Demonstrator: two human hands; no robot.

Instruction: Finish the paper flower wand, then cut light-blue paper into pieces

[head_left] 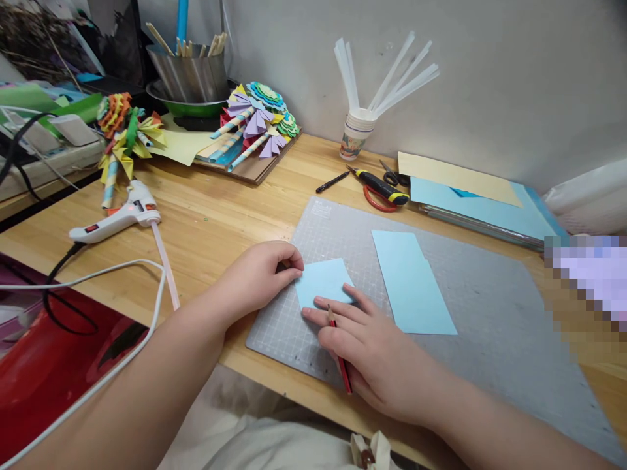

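Observation:
A small light blue paper (321, 281) lies on the grey cutting mat (490, 307). My left hand (267, 271) pinches its upper left corner between thumb and curled fingers. My right hand (360, 339) has its fingertips on the lower and right part of that paper. A red and black pencil (346, 375) is held in the same hand, tip pointing up between the fingers. To the right, a larger blue paper strip (411, 284) lies flat on the mat, touched by neither hand.
A white glue gun (117, 219) with cables lies at left. Behind the mat are a black pen (332, 182), a yellow-black cutter (382, 187), scissors (390, 175) and a paper cup (355, 137) of strips. Paper flowers (259, 117) and a paper stack (480, 202) stand further back.

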